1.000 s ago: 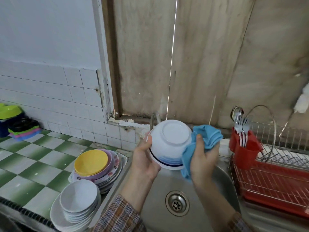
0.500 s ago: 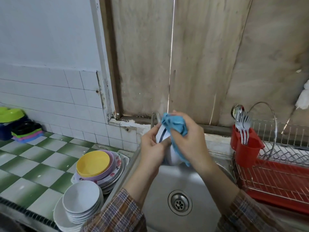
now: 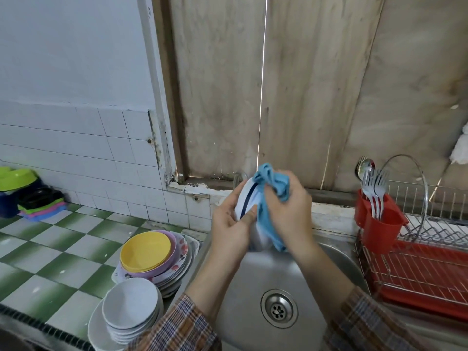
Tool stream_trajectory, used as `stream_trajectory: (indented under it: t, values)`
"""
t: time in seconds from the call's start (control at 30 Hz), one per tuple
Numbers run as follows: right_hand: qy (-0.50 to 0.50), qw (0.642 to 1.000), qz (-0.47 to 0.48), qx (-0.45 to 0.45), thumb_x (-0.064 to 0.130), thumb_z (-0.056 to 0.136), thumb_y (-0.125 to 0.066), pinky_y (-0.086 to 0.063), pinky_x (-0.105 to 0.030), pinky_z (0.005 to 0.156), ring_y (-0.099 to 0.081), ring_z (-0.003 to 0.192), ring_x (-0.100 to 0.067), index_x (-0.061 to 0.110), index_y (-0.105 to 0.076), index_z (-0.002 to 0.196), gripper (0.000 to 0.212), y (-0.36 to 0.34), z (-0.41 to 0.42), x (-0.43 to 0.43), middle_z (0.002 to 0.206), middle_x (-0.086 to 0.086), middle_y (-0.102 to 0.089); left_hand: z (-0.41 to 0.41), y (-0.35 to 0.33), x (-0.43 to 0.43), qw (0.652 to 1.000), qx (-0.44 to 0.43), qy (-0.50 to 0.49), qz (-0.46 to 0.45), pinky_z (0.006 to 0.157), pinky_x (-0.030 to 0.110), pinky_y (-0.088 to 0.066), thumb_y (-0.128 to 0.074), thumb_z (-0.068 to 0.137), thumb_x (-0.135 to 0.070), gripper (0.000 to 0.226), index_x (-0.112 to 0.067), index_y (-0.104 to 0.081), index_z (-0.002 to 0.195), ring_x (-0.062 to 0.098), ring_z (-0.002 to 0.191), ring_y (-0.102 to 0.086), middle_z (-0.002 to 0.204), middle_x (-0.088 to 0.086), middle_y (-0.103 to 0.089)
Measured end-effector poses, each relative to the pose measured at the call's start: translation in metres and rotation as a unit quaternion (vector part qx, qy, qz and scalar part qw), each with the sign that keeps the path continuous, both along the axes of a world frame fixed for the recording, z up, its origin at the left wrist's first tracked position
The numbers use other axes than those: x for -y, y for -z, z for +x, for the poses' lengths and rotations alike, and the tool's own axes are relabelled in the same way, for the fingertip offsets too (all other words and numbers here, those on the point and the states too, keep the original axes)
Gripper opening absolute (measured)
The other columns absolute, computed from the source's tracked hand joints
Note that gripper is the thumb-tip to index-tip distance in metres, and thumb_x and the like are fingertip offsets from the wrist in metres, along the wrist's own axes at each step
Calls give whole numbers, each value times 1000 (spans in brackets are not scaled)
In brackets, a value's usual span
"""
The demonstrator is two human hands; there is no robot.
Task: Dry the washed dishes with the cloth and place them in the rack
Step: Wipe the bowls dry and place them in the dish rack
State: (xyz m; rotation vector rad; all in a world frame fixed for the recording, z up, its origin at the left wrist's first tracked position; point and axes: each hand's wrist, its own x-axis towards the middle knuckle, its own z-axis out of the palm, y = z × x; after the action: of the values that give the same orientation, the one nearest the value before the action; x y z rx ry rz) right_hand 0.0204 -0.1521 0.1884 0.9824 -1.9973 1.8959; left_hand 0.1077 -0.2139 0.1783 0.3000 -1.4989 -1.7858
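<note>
Over the steel sink (image 3: 311, 279) I hold a white bowl with a dark blue stripe (image 3: 247, 198), turned on edge. My left hand (image 3: 231, 229) grips its left rim. My right hand (image 3: 288, 211) holds a blue cloth (image 3: 271, 183) bunched against the bowl's right side, hiding most of it. The wire dish rack with a red tray (image 3: 425, 269) stands at the right, apart from both hands.
A red cutlery holder (image 3: 379, 224) with forks and a spoon hangs on the rack's left end. On the green checked counter lie a stack of white bowls (image 3: 131, 315) and a pile of plates topped by a yellow bowl (image 3: 145, 250). Coloured containers (image 3: 22, 191) sit far left.
The bowl turned from bottom-facing to edge-on. My right hand moved the cloth from the bowl's right side up over its rim and is now rubbing it there.
</note>
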Motion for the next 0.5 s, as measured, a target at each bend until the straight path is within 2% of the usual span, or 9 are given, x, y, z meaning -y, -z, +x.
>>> stream_trajectory:
  t: [0.07, 0.13, 0.2, 0.23, 0.27, 0.3, 0.37, 0.4, 0.5]
  values:
    - [41, 997, 9, 62, 13, 87, -60, -38, -27, 69, -55, 72, -14, 22, -56, 78, 13, -13, -13, 2, 72, 10, -59, 0, 0, -2, 1000, -2, 9, 1, 77, 18, -55, -56, 89, 12, 48, -26, -58, 118, 2, 92, -69, 96, -16, -72]
    - [47, 997, 23, 55, 12, 87, -60, -36, -26, 66, -55, 75, -18, 21, -56, 80, 12, -17, -15, 5, 72, 9, -59, -2, -3, -1, 1000, -8, 8, 11, 77, 18, -55, -55, 89, 12, 47, -24, -58, 119, 3, 91, -69, 95, -14, -73]
    - [33, 999, 11, -5, 18, 85, -61, -43, -26, 76, -60, 88, -11, 20, -62, 95, 10, -11, -3, 6, 89, 8, -67, -7, -7, 1, 999, -15, -8, 33, 76, 19, -55, -54, 90, 13, 45, -18, -59, 122, 5, 89, -69, 98, -7, -73]
    - [32, 997, -5, -63, 24, 84, -60, -44, -27, 91, -59, 105, -7, 17, -64, 105, 23, -3, 4, 7, 106, 3, -69, -9, -10, 3, 998, -20, -21, 54, 75, 20, -56, -53, 89, 13, 44, -12, -60, 124, 7, 88, -69, 100, -2, -72]
    - [31, 990, -21, -134, 28, 83, -59, -37, -29, 108, -52, 123, -6, 13, -63, 114, 35, 9, 9, 10, 123, -2, -65, -10, -14, 5, 995, -30, -31, 85, 73, 21, -56, -54, 88, 14, 43, -7, -60, 125, 10, 86, -69, 100, 3, -72]
    - [36, 976, -31, -211, 30, 85, -59, -26, -34, 116, -42, 136, -11, 10, -60, 120, 41, 22, 12, 12, 134, -8, -58, -11, -17, 7, 990, -46, -39, 127, 74, 24, -57, -55, 87, 15, 42, -3, -59, 125, 14, 86, -68, 98, 6, -71]
    - [27, 941, -40, -334, 33, 92, -57, -15, -44, 120, -28, 145, -25, 10, -52, 128, 42, 49, 13, 15, 147, -13, -44, -12, -22, 15, 975, -68, -49, 207, 79, 33, -57, -55, 89, 9, 36, -3, -60, 122, 24, 90, -65, 100, 12, -69]
    - [15, 927, -47, -371, 38, 96, -54, -13, -47, 120, -23, 147, -29, 13, -49, 130, 43, 61, 11, 17, 153, -9, -36, -12, -23, 20, 968, -67, -52, 235, 79, 34, -56, -54, 92, 5, 32, -5, -61, 121, 27, 92, -64, 104, 14, -68]
    - [-1, 925, -110, -362, 50, 97, -49, -8, -56, 118, -14, 148, -31, 25, -45, 129, 41, 82, 5, 18, 162, 4, -17, -14, -22, 27, 953, -86, -2, 290, 74, 36, -57, -47, 98, -5, 31, -4, -59, 126, 29, 93, -64, 117, 18, -65]
